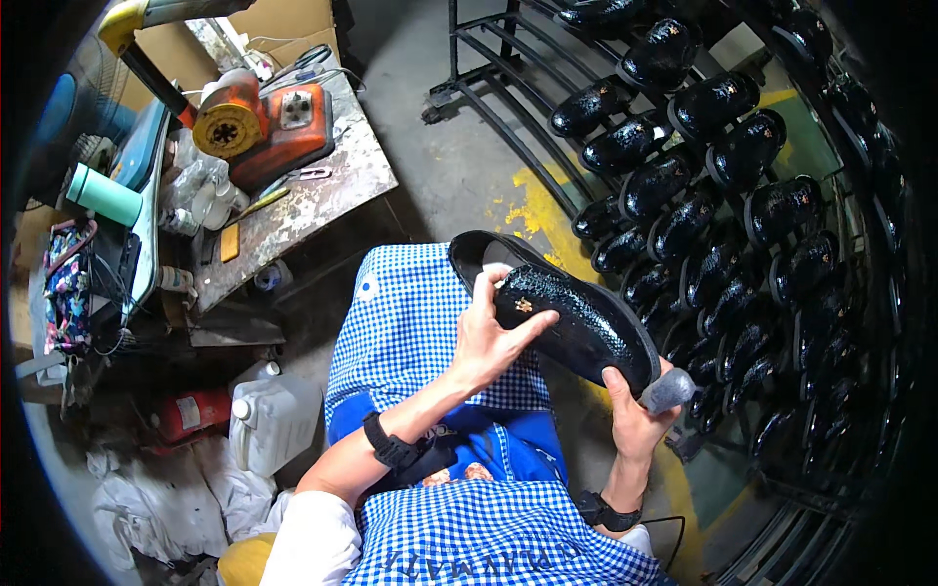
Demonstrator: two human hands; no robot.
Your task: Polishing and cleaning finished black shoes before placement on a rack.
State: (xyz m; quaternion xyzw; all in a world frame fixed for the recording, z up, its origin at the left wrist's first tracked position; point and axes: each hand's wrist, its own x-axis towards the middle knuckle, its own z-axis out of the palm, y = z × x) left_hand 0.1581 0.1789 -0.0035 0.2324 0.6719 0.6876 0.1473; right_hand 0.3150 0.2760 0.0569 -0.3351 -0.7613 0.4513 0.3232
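A glossy black shoe [576,313] with a small gold ornament on its top lies tilted across my lap, its opening toward the upper left. My left hand [489,337] grips it around the middle, thumb over the upper edge near the opening. My right hand [640,415] is at the toe end and holds a small grey pad [669,389] against the toe. I wear a blue-and-white checked apron [420,322] and a black band on each wrist.
A metal rack [508,117] with several glossy black shoes fills the right side. A stained workbench [322,186] with an orange machine [264,122] stands at upper left. A white jug [274,420], a red canister [191,412] and white rags [166,498] lie on the floor left.
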